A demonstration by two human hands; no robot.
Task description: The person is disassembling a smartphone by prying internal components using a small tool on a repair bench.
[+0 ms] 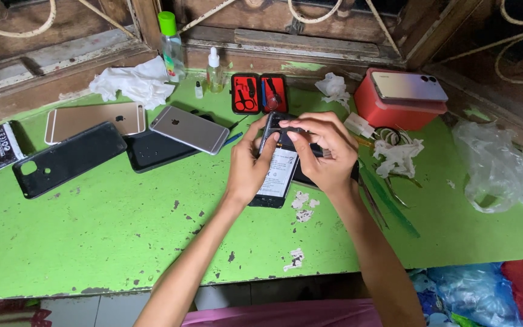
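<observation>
A chipped green-painted wooden table (92,242) fills the view. At its centre lies an opened black phone with its white-labelled battery exposed (278,172). The left hand (248,166) grips its left edge, fingers curled around it; the right hand (328,151) pinches its top end. At two o'clock stands a red plastic box (394,112); at twelve, a small red tool case (259,93).

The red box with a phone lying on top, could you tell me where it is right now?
In the head view, the red box sits at the green table's far right, beyond the right hand, beside white tissue.
</observation>
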